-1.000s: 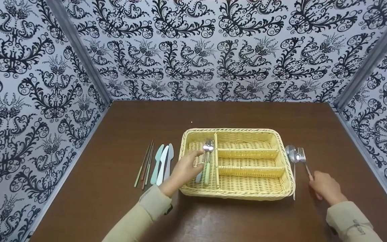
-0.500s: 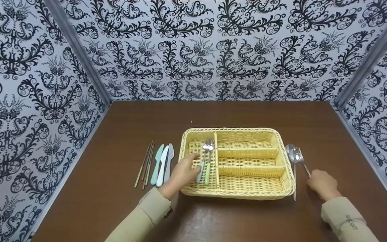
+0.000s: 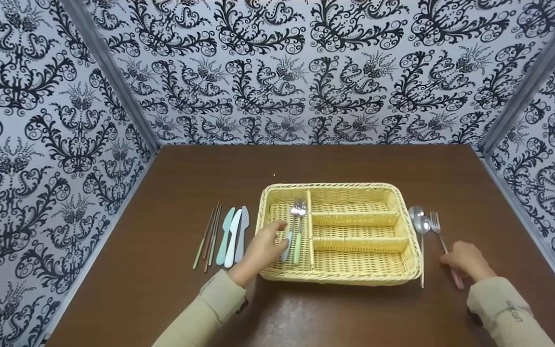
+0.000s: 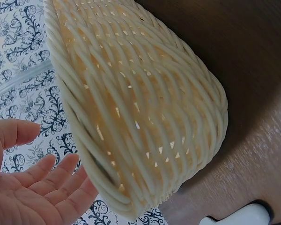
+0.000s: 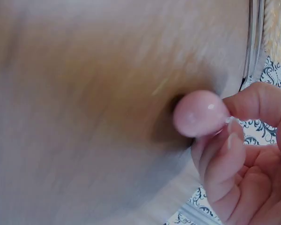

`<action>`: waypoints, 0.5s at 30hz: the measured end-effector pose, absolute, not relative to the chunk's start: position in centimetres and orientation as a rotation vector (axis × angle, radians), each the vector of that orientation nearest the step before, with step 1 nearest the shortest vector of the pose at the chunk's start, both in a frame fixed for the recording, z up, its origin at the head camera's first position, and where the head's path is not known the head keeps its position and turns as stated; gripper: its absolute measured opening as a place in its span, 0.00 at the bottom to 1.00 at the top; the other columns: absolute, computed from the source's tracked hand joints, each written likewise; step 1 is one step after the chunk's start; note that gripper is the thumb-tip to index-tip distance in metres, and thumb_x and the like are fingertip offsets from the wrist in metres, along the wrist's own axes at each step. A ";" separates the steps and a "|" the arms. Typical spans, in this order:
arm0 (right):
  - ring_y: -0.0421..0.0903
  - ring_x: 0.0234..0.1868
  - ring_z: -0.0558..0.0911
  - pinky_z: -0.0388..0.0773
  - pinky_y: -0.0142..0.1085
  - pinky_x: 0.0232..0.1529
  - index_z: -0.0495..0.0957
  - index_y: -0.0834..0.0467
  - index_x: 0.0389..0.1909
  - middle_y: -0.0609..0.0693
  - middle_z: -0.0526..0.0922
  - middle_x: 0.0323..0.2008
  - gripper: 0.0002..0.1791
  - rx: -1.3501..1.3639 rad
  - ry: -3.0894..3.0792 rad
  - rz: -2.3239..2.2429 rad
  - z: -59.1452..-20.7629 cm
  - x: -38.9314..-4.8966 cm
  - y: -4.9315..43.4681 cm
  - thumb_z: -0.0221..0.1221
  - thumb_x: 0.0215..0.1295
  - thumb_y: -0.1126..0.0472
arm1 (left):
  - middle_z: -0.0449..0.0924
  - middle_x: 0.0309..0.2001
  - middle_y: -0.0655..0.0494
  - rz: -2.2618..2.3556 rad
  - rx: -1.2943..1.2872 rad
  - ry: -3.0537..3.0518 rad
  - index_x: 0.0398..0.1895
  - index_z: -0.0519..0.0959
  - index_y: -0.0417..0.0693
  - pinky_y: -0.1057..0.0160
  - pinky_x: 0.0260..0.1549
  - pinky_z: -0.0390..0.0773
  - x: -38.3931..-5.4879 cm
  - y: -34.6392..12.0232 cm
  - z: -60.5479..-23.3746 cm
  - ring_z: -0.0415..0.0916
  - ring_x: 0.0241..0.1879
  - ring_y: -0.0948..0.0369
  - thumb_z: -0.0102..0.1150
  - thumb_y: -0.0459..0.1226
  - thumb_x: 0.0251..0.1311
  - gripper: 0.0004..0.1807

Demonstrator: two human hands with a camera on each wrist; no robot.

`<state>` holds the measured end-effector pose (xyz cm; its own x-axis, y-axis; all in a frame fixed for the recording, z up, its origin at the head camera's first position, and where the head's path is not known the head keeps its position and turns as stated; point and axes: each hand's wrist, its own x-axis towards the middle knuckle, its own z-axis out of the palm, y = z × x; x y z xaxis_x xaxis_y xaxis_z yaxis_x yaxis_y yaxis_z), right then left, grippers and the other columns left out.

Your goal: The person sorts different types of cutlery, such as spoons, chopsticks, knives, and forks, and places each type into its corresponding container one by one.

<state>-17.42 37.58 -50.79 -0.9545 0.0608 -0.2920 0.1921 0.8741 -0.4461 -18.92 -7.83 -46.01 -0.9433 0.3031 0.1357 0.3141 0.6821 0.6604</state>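
My right hand (image 3: 468, 260) pinches the pink handle of a fork (image 3: 435, 221) on the right side of the table. Its rounded handle end shows between thumb and fingers in the right wrist view, where my right hand (image 5: 253, 164) is seen close up. Over the left compartment of a yellow wicker basket (image 3: 340, 277) hovers my left hand (image 3: 264, 248), fingers loosely spread and holding nothing. Beside its fingertips two forks lie in that compartment, a blue-handled fork (image 3: 287, 246) and a green-handled fork (image 3: 297, 246). In the left wrist view my left hand (image 4: 42, 192) is beside the basket's rim.
Two spoons (image 3: 418, 219) lie against the basket's right side. Left of the basket are several table knives (image 3: 233, 236), and further left several chopsticks (image 3: 208, 241). Low dividers (image 3: 357, 220) split the basket's right part. Patterned walls (image 3: 282, 72) enclose the table (image 3: 162, 299).
My right hand shifts slightly left with the fork, then back right, and more of the pink handle now shows below it. My left hand has drawn back slightly from the two forks.
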 end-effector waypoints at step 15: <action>0.47 0.20 0.76 0.72 0.35 0.22 0.65 0.68 0.43 0.50 0.78 0.15 0.18 0.204 2.808 -1.164 -44.0 -17.5 35.0 0.49 0.62 0.55 | 0.76 0.50 0.43 -1.144 -0.609 -2.859 0.53 0.72 0.36 0.54 0.49 0.73 -18.7 -6.8 -45.1 0.73 0.51 0.49 0.52 0.30 0.56 0.19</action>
<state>-17.52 35.01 -44.02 -0.9866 0.0871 -0.1383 0.1594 0.6997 -0.6964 -18.68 -6.79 -45.05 -0.9247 0.3526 0.1436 0.3543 0.6590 0.6634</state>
